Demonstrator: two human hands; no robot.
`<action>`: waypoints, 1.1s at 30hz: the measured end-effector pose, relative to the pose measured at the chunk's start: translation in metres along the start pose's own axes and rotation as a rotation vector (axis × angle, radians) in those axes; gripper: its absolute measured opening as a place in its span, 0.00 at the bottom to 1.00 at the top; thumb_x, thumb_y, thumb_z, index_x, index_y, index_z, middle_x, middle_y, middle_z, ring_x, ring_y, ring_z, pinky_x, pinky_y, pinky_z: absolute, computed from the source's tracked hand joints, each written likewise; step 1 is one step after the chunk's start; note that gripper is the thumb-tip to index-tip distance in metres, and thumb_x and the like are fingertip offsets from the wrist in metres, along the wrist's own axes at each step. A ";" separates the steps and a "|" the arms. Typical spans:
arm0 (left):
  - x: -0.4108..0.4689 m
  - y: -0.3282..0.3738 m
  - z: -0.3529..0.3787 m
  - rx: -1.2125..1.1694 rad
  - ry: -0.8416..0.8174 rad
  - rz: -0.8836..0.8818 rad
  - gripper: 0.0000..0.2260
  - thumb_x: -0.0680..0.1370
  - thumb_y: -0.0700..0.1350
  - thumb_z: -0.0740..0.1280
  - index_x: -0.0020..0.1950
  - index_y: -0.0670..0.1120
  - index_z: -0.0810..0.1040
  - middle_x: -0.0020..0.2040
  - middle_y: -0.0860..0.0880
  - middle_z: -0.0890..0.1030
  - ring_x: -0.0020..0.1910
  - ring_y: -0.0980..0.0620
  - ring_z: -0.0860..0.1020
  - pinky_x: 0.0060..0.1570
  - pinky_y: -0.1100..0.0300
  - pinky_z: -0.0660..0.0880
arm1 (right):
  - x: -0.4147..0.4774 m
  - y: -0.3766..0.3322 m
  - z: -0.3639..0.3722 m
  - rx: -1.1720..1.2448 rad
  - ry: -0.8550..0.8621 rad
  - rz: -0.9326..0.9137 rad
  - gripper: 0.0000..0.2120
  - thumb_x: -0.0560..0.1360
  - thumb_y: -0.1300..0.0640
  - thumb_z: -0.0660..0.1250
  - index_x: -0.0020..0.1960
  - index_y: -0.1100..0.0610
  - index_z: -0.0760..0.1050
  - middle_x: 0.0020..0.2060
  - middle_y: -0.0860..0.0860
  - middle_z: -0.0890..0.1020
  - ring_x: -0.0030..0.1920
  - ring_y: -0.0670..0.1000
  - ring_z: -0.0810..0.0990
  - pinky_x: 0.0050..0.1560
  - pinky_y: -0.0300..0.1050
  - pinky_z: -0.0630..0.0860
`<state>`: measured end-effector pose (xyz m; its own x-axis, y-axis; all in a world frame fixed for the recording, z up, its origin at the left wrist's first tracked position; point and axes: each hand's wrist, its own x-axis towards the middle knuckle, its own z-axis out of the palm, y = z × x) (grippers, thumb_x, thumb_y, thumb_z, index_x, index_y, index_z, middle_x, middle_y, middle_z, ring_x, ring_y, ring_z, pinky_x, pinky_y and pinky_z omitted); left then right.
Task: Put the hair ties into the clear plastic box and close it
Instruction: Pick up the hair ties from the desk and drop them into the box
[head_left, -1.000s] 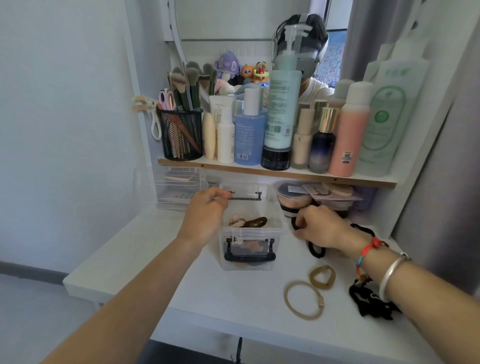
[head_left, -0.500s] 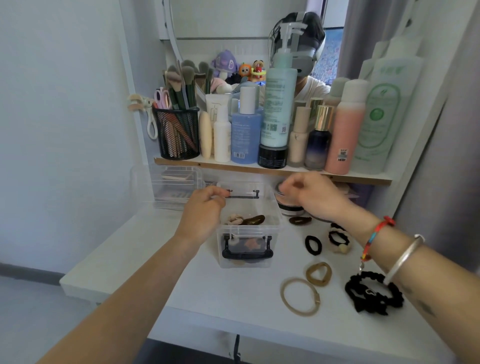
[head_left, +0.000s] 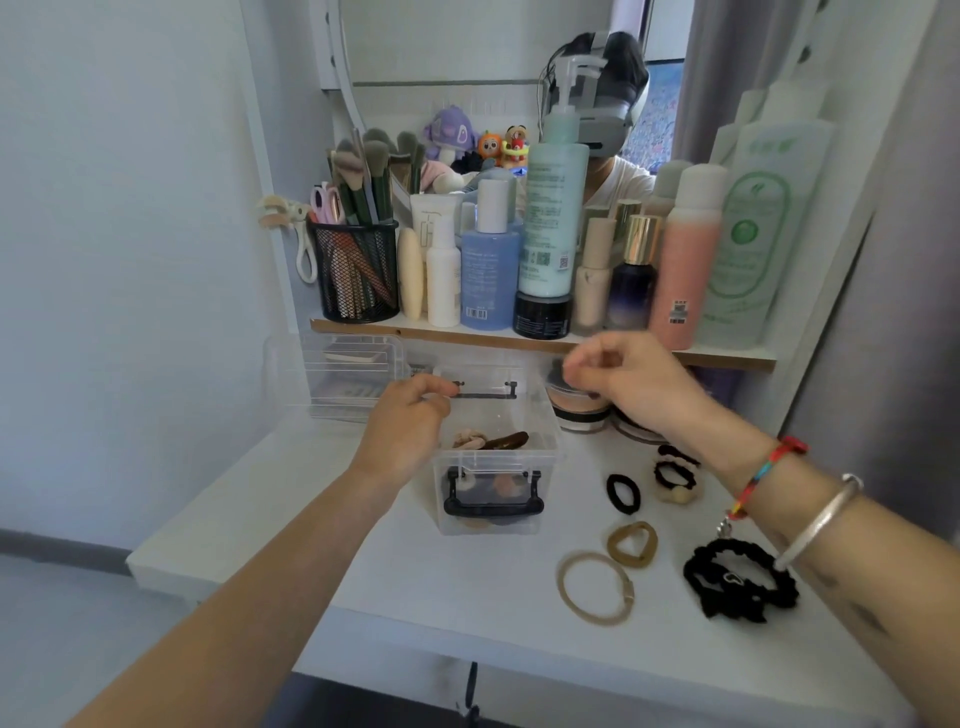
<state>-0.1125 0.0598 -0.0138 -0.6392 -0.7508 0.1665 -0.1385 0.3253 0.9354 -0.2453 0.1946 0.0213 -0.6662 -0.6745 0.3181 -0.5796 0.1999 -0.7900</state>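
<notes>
Box open, ties partly loaded.
Your left hand (head_left: 410, 426) grips the clear plastic box (head_left: 496, 467) rim; your right hand (head_left: 631, 384) hovers, fingertips pinched, contents indiscernible.

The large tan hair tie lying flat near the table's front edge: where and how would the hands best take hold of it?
Probably from above with the right hand, pinching the band of the large tan hair tie on its right side, near the small metal joint. It lies flat as a thin open ring, apart from the smaller tan tie, so one finger can dip inside the loop.
</notes>
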 end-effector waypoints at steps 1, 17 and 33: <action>0.000 0.001 0.001 0.000 -0.004 -0.002 0.12 0.77 0.36 0.56 0.55 0.41 0.78 0.55 0.45 0.74 0.42 0.53 0.71 0.42 0.58 0.68 | -0.001 -0.011 -0.003 0.099 -0.032 -0.027 0.10 0.70 0.64 0.70 0.34 0.51 0.77 0.33 0.50 0.78 0.36 0.46 0.74 0.42 0.34 0.70; -0.017 0.005 -0.005 0.070 -0.069 -0.019 0.13 0.76 0.36 0.57 0.55 0.44 0.78 0.67 0.43 0.70 0.66 0.46 0.68 0.67 0.48 0.66 | -0.020 0.041 -0.004 -0.634 -0.126 0.079 0.10 0.69 0.65 0.65 0.48 0.58 0.81 0.47 0.55 0.83 0.49 0.52 0.80 0.45 0.37 0.76; -0.025 0.009 -0.002 0.022 -0.055 -0.012 0.13 0.77 0.36 0.56 0.56 0.42 0.77 0.67 0.44 0.70 0.66 0.46 0.68 0.59 0.55 0.68 | -0.025 0.029 -0.026 -0.868 -0.253 0.231 0.11 0.69 0.54 0.68 0.46 0.60 0.80 0.48 0.56 0.84 0.51 0.56 0.80 0.51 0.47 0.76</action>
<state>-0.0961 0.0805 -0.0089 -0.6775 -0.7226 0.1371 -0.1627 0.3290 0.9302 -0.2578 0.2363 0.0040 -0.7459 -0.6661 -0.0025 -0.6611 0.7408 -0.1189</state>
